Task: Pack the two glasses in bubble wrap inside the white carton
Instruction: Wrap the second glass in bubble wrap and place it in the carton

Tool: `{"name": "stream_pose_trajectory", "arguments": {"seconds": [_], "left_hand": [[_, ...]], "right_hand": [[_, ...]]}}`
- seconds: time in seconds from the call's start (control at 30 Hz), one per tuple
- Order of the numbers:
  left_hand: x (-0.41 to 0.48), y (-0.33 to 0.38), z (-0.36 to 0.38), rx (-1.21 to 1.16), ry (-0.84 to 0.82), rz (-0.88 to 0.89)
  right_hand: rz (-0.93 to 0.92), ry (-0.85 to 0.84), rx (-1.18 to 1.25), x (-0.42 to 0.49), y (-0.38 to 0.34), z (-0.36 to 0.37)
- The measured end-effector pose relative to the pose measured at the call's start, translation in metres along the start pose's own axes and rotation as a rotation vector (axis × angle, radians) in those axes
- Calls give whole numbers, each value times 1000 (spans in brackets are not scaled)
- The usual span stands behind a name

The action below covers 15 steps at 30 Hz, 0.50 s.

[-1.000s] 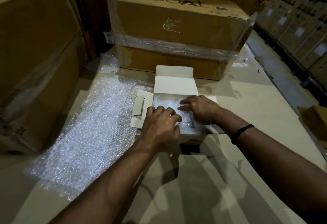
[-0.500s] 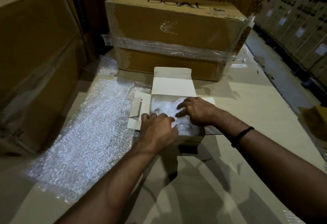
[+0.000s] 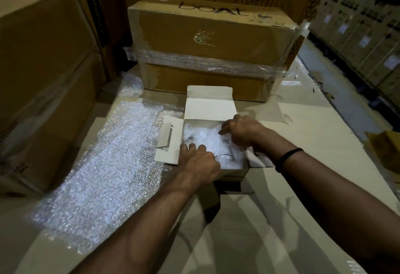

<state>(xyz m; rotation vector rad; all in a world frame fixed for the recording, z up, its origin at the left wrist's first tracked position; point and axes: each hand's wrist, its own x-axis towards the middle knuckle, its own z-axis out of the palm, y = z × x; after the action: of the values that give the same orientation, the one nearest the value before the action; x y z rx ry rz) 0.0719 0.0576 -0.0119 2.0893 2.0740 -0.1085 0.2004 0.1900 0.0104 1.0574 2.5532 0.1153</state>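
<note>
We read "DOAL" on the brown box (image 3: 212,35). Our right hand (image 3: 243,131) pinches bubble wrap (image 3: 200,137) in the white carton (image 3: 208,109); our left hand (image 3: 198,164) curls in, hold unclear.

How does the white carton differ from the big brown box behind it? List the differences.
The white carton stands open, lid flap raised; the brown box is shut and banded with clear film. The white carton is smaller than the brown box. The white carton holds bubble wrap, with the left hand and the right hand on it; no hand touches the brown box. Both are cardboard on the same surface.
</note>
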Motion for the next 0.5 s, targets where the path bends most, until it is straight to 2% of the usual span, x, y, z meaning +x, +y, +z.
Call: {"name": "stream_pose_trajectory", "arguments": {"seconds": [0.1,0.17,0.2,0.3,0.37,0.43,0.5], "left_hand": [[-8,-8,-4,-265,176,-49],[-12,-19,-3,-271,349,-88],[-13,-24,-2,-212,365,-102],[-14,-27,4,-123,153,-19],[-15,-21,7,-97,51,57],[-13,-17,8,-81,11,71],[-8,-14,8,-78,-40,55]], "right_hand": [[-21,-32,-65,8,-8,11],[-16,-34,-83,12,-9,13],[-17,-49,-87,13,-9,12],[-4,-38,5,10,-8,4],[28,115,132,-2,-3,-1],[23,272,152,-15,-2,-3],[-45,298,149,-22,-7,0]]}}
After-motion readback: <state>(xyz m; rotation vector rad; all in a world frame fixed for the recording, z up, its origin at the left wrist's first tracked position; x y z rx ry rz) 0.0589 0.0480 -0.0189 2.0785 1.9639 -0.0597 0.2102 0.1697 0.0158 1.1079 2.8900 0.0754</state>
